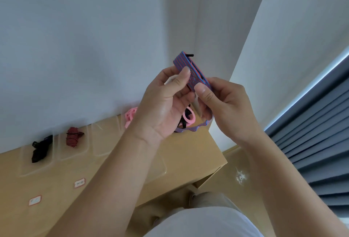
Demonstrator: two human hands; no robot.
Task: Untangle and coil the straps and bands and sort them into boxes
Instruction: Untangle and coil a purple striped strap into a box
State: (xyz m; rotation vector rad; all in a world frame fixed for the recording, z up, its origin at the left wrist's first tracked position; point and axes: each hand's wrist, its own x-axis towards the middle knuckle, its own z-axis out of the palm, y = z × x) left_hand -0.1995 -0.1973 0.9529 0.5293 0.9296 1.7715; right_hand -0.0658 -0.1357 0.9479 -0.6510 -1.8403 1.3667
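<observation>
Both hands are raised above the wooden table point(113, 161), holding a folded blue-and-red striped strap point(186, 66) with a small black clip at its top. My left hand point(166, 102) pinches the fold with thumb and fingers. My right hand point(219, 102) grips its lower end; the strap's loose tail point(196, 128) hangs down below my hands. A black strap point(40, 149) lies in the leftmost clear box, and a red-and-black striped band point(72, 137) lies in the box beside it.
A third clear box point(103, 138) stands to the right of those two. Pink bands point(130, 116) lie tangled on the table behind my hands. Two paper labels point(79, 183) lie near the table's front. A wall stands behind the table and pleated blinds point(311, 132) at right.
</observation>
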